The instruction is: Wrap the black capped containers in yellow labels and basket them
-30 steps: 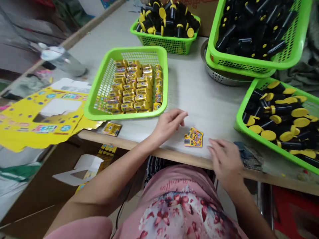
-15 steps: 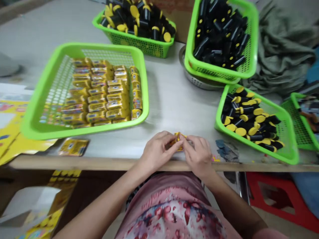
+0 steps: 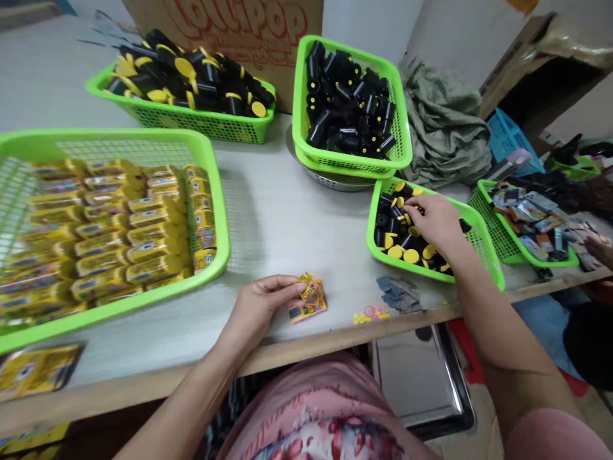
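Observation:
My left hand [image 3: 261, 306] pinches a small yellow printed sleeve [image 3: 312, 291] between thumb and fingers, low over the front of the table. Another flat yellow piece [image 3: 309, 310] shows directly beneath it. On the right, my right hand [image 3: 438, 223] reaches into a green basket [image 3: 495, 275] of small black tubes with yellow caps [image 3: 407, 243]. Its thumb and fingertips close on one black tube, mostly hidden by the hand. Small yellow and pink bits [image 3: 371, 316] lie between the hands, beside a crumpled grey-blue scrap [image 3: 400, 294].
A large green basket [image 3: 218, 211] at left holds rows of yellow-wrapped pieces [image 3: 158, 233]. Behind stand a basket of capped black tubes [image 3: 196, 118] and a stacked basket of black parts [image 3: 402, 137]. Grey cloth [image 3: 443, 121] and a mixed-goods basket [image 3: 550, 260] are at right.
My right hand has left the yellow sleeve and moved right into the basket of black tubes. My left hand keeps the sleeve. The view has swung right.

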{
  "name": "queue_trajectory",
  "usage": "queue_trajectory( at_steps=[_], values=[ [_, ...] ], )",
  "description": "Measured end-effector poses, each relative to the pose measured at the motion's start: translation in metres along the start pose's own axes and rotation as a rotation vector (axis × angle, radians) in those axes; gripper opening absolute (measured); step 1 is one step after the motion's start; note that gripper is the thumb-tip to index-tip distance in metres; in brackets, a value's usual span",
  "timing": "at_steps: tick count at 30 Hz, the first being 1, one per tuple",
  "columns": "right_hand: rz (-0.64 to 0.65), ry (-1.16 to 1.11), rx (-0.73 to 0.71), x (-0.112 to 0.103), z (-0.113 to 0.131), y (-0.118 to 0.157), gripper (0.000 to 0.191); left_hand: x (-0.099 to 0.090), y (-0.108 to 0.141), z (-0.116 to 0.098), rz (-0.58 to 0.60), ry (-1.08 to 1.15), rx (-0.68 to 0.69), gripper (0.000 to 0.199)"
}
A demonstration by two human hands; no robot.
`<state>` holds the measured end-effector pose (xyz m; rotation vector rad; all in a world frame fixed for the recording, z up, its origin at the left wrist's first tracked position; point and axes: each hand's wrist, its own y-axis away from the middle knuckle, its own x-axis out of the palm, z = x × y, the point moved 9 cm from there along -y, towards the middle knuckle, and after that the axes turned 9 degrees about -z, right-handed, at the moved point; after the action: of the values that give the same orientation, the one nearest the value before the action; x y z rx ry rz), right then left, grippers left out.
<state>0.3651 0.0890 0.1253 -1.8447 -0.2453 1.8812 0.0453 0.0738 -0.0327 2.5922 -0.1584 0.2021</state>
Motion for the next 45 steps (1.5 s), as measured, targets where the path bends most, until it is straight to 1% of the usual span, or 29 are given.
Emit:
queue_trajectory(
  at_steps=[2, 5, 8, 10, 12, 14, 16, 18, 19, 20, 21, 23, 24, 25, 26, 28, 32, 38, 43, 45],
  values=[
    [0.089, 0.118, -0.003, 0.013, -0.002, -0.010, 0.025, 0.000, -0.002, 0.004, 0.018, -0.006, -0.023, 0.039],
    [0.224, 0.281, -0.041, 0.033, 0.006, -0.019, 0.032, -0.002, -0.004, 0.008, 0.033, -0.011, -0.038, 0.043],
    [0.366, 0.372, -0.038, 0.048, 0.008, -0.028, 0.036, 0.000, -0.002, 0.007, 0.063, 0.006, -0.020, 0.043],
    [0.404, 0.386, -0.012, 0.052, 0.004, -0.033, 0.036, 0.001, 0.001, 0.004, 0.081, 0.025, 0.014, 0.039],
    [0.391, 0.352, -0.003, 0.051, 0.000, -0.035, 0.031, 0.000, 0.002, 0.001, 0.081, 0.040, 0.060, 0.034],
    [0.311, 0.271, 0.026, 0.042, -0.004, -0.034, 0.028, -0.002, 0.002, -0.001, 0.078, 0.049, 0.089, 0.029],
    [0.166, 0.142, 0.095, 0.024, -0.006, -0.026, 0.029, -0.001, 0.002, 0.001, 0.097, 0.051, 0.083, 0.027],
    [0.028, -0.090, 0.129, 0.004, 0.003, -0.011, 0.031, 0.002, 0.002, 0.004, 0.127, 0.054, 0.063, 0.026],
    [0.005, -0.249, 0.108, -0.002, 0.014, -0.002, 0.032, 0.003, 0.003, 0.004, 0.138, 0.055, 0.055, 0.026],
    [0.030, -0.422, 0.064, -0.004, 0.030, 0.008, 0.033, 0.004, 0.003, 0.005, 0.143, 0.054, 0.051, 0.026],
    [0.103, -0.589, 0.004, -0.003, 0.049, 0.019, 0.034, 0.005, 0.003, 0.004, 0.142, 0.052, 0.052, 0.026],
    [0.320, -0.843, -0.124, 0.005, 0.090, 0.043, 0.033, 0.004, 0.004, 0.004, 0.121, 0.050, 0.051, 0.027],
    [0.421, -0.925, -0.176, 0.010, 0.108, 0.053, 0.032, 0.003, 0.004, 0.003, 0.109, 0.049, 0.050, 0.027],
    [0.497, -0.983, -0.215, 0.014, 0.121, 0.062, 0.031, 0.003, 0.004, 0.003, 0.101, 0.046, 0.050, 0.027],
    [0.544, -1.028, -0.240, 0.018, 0.130, 0.068, 0.030, 0.002, 0.005, 0.003, 0.097, 0.042, 0.053, 0.027],
    [0.595, -1.084, -0.264, 0.026, 0.141, 0.074, 0.029, 0.002, 0.005, 0.002, 0.102, 0.031, 0.069, 0.026],
    [0.647, -1.088, -0.323, 0.034, 0.148, 0.079, 0.027, 0.001, 0.005, -0.001, 0.111, 0.024, 0.107, 0.025],
    [0.585, -0.989, -0.372, 0.033, 0.155, 0.081, 0.027, 0.003, 0.005, -0.005, 0.102, 0.038, 0.153, 0.023],
    [0.590, -1.036, -0.320, 0.041, 0.166, 0.084, 0.029, 0.005, 0.000, -0.002, 0.118, 0.189, 0.134, 0.035],
    [0.580, -1.067, -0.291, 0.045, 0.169, 0.084, 0.029, 0.004, -0.001, -0.003, 0.112, 0.204, 0.134, 0.035]
  ],
)
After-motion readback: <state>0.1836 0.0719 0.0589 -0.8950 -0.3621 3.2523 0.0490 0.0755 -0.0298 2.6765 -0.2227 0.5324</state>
